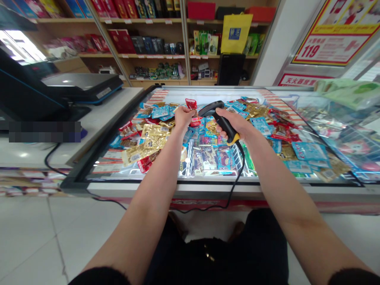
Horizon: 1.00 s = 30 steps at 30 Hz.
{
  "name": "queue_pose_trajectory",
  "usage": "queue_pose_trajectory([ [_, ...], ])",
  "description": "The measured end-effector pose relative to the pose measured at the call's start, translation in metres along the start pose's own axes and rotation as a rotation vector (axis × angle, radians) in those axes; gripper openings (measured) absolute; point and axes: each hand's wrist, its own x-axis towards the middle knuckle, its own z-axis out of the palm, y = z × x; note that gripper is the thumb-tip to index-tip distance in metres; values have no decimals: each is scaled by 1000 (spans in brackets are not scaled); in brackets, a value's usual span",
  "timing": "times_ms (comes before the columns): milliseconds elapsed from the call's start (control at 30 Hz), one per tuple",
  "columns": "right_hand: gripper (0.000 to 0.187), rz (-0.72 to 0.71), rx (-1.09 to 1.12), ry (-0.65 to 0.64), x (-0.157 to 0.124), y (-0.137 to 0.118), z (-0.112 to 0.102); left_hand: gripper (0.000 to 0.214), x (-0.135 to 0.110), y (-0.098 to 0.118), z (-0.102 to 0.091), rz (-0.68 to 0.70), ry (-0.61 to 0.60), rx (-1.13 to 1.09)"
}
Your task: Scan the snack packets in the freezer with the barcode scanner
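My left hand (183,117) is closed on a small red snack packet (190,103), held upright above the glass lid of a chest freezer (208,183). My right hand (234,126) grips a black barcode scanner (218,115) with a yellow-tipped handle, its head pointing left toward the red packet. The scanner's black cable (237,178) hangs down over the freezer's front edge. Several loose snack packets (154,136) in gold, blue and red lie spread over the lid around both hands.
A white counter (97,118) on the left carries a black monitor (26,95) and a flat scale (80,85). Shelves of boxed goods (142,43) line the back wall. A green packet pile (350,91) sits at the right. White tiled floor lies below.
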Motion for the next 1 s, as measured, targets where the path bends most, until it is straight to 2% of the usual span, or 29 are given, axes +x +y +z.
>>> queue_pose_trajectory([
  [300,36,4,35,17,-6,-4,-6,26,1,-1,0,57,8,126],
  [467,32,-18,60,133,-4,-3,-26,42,-1,20,-19,178,36,275],
  [600,34,-10,91,213,-6,-2,-51,57,-10,42,-45,225,76,529],
  [733,34,-16,115,302,-11,-2,-73,57,-21,42,-59,197,61,907],
  [867,34,8,130,330,-16,0,-88,56,-24,41,-53,243,62,1020],
  [1000,32,-17,134,356,-18,3,-96,55,-23,50,-27,321,20,1000],
])
